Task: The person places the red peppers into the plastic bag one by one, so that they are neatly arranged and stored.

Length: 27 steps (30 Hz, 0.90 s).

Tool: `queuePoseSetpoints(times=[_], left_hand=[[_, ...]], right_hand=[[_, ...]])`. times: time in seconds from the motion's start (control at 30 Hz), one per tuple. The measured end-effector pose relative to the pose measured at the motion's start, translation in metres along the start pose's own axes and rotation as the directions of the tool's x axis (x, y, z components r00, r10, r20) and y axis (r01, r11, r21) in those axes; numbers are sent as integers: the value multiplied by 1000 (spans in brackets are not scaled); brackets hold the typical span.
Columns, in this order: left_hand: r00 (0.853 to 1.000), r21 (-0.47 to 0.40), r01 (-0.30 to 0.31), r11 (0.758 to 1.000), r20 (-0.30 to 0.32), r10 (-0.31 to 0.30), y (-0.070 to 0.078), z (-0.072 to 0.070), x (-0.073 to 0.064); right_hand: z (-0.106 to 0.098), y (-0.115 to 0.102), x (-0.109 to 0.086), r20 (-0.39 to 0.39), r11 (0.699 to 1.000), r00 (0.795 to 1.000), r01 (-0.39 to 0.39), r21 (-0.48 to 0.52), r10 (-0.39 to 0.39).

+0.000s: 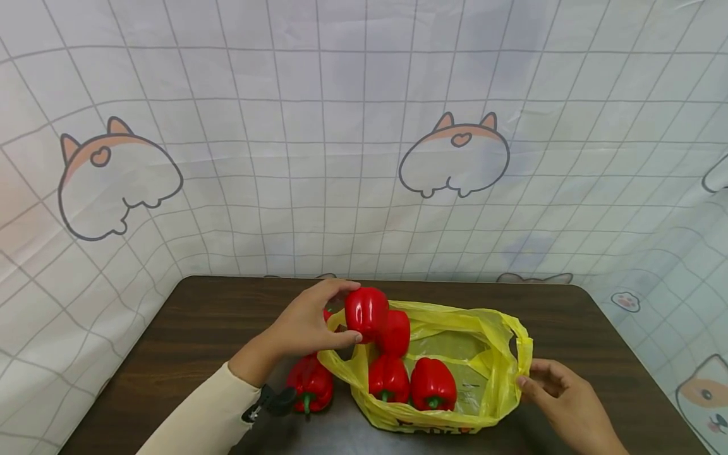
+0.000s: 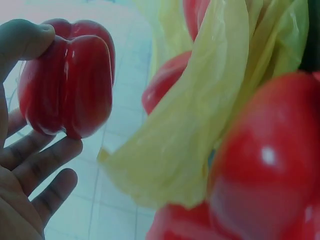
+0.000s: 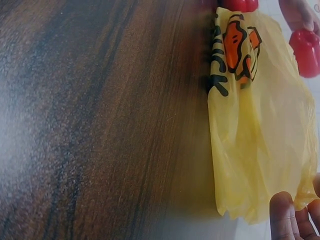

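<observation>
The red pepper (image 1: 366, 314) is up at the left side of the yellow bag (image 1: 503, 392), over its open rim. The left hand (image 1: 301, 322) holds it between thumb and fingers, while the right hand (image 1: 565, 395) pinches the bag's far edge near the handle; the 2 hands are well apart, on opposite sides of the bag.

The step in hand seems to be passing 1 pepper across the bag's mouth; the direction cannot be told. The next move calls for a sure grip on the smooth skin and a rim held wide, so that the loose plastic does not snag.

The pepper is glossy and deep red, blocky, with rounded lobes and a groove down its side; no stem shows in the head view. In that view it overlaps another pepper (image 1: 395, 333) inside the bag, and whether they touch is unclear. In front of that lie 2 more peppers, green stems toward the person.

Outside, left of the bag, another pepper (image 1: 311, 385) sits on the dark wooden table (image 1: 227, 316), and a red bit shows behind the left hand. Beyond hangs a white grid-patterned cloth (image 1: 341, 158) with cartoon animals.
</observation>
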State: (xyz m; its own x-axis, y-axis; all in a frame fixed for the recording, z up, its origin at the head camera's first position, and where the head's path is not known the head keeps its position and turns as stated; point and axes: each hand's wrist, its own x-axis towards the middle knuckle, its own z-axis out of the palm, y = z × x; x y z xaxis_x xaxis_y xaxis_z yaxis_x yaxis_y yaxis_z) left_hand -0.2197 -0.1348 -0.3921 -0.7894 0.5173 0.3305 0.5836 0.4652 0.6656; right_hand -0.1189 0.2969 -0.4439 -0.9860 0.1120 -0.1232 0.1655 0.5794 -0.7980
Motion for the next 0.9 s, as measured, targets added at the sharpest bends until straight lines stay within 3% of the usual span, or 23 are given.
queuePoseSetpoints(times=[0.13, 0.37, 0.9], left_hand=[[1000, -15, 1, 1000, 21, 0, 5, 9, 6], [998, 42, 8, 999, 57, -11, 14, 26, 18], [990, -30, 25, 999, 138, -20, 23, 58, 37]], right_hand=[[0, -1, 0, 0, 1000, 1000, -1, -4, 1], [0, 0, 2, -3, 1000, 1000, -3, -13, 3], [-1, 0, 1, -1, 1000, 1000, -7, -11, 7]])
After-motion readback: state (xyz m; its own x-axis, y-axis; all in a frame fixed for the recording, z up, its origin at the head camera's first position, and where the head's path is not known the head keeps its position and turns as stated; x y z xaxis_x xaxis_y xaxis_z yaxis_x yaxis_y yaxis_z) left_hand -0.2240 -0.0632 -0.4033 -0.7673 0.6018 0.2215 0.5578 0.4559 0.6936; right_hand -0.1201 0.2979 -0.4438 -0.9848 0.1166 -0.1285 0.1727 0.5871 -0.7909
